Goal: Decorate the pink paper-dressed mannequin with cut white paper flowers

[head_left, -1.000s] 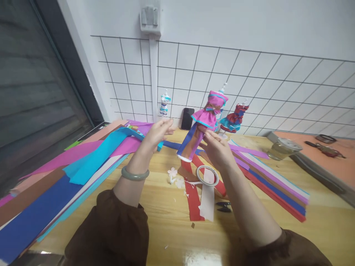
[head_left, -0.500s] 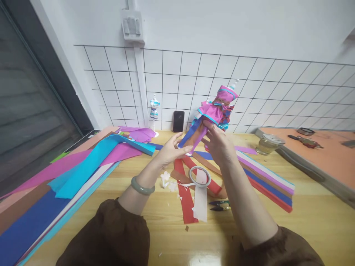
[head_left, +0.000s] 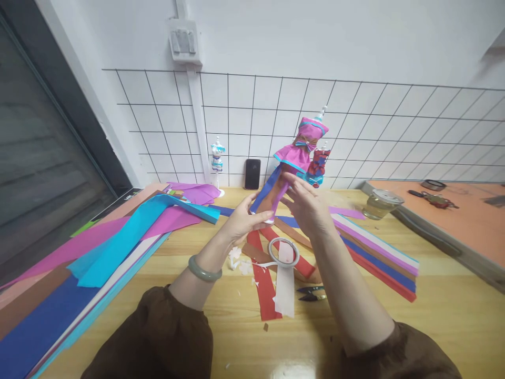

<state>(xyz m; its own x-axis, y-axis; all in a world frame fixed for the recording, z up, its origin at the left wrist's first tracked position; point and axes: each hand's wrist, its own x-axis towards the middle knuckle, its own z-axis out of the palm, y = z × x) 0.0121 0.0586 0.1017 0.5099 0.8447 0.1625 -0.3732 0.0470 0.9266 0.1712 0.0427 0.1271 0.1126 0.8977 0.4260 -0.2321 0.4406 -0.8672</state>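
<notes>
A small dress form (head_left: 302, 150) wears a pink dress with blue trim, a brown waistband and a bow. It is tilted, its top leaning right, raised over the table. Blue, brown and purple strips hang below the skirt. My left hand (head_left: 246, 217) holds its white base between thumb and fingers. Against the strips just under the skirt rests my right hand (head_left: 310, 205), its fingers partly spread and touching them; its thumb is hidden.
Coloured paper strips (head_left: 114, 237) cover the left; more (head_left: 379, 258) lie right. A tape roll (head_left: 284, 252), red and white strips and snips (head_left: 311, 293) lie mid-table. Behind stand a phone (head_left: 252, 174), a white form (head_left: 217, 158) and a red-dressed form (head_left: 319, 167). A lidded cup (head_left: 382, 204) stands right.
The dress form has moved slightly left and up, and the red-dressed form behind it shows more. Both hands stay on it.
</notes>
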